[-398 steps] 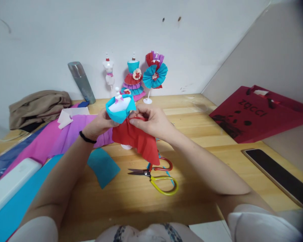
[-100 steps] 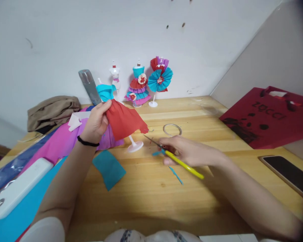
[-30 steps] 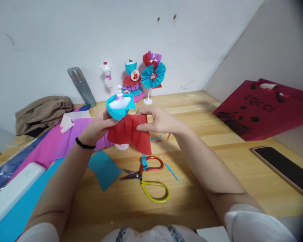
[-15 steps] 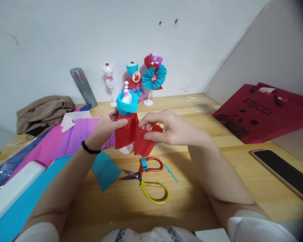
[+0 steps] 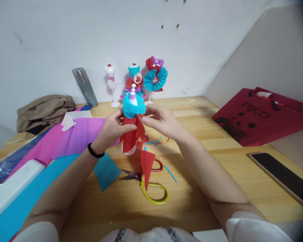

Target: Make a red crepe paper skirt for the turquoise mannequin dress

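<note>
L hand is gripping the dress form over the table, thumb pressing red paper at its waist. R hand is no longer holding a red flap out; flap's now overlapping scissors in view. R grip is nearly closing at waist, can't tell on what; prob. work's moving from spreading to gathering.

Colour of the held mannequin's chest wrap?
The chest wrap is turquoise blue, seen in the head view.
</note>
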### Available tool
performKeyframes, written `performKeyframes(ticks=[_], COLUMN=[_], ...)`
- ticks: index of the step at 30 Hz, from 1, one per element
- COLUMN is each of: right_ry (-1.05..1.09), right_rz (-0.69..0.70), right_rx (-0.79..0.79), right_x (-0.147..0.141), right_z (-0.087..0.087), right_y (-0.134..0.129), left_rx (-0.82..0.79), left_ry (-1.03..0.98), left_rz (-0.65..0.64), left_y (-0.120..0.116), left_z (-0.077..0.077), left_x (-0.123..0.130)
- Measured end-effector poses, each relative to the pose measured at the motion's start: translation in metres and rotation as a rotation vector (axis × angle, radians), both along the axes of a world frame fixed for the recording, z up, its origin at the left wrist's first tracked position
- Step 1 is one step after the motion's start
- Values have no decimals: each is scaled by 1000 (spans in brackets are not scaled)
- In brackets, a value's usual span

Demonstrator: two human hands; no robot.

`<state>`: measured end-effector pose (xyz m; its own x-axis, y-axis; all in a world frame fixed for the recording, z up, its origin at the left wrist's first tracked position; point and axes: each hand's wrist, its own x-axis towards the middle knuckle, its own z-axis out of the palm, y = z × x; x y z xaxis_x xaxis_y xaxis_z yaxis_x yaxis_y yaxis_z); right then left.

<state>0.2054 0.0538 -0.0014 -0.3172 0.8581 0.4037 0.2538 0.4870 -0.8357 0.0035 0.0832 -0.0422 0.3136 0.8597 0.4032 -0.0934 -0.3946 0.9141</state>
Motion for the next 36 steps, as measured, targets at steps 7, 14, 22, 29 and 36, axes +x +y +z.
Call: performKeyframes(ticks=[7,14,22,29,36], right_ry=[118,311,603,595,521], right_rz=[-55,-11,-85,-212,-291], right_rx=[3,-109,30,111,40], right_x=[-22,-19,15,24,14], right_z=[-6,-5,-2,1,4], right_y=[-2,5,26,26,18], left_rx=[197,112,175,400,344], left_ry=[168,65,38,325,483], left_rz=[99,6,408,233,277], left_y=[-10,-8,-16,-25,-25], left_z=[9,9,10,-14,-19], left_x=[9,6,5,23,31])
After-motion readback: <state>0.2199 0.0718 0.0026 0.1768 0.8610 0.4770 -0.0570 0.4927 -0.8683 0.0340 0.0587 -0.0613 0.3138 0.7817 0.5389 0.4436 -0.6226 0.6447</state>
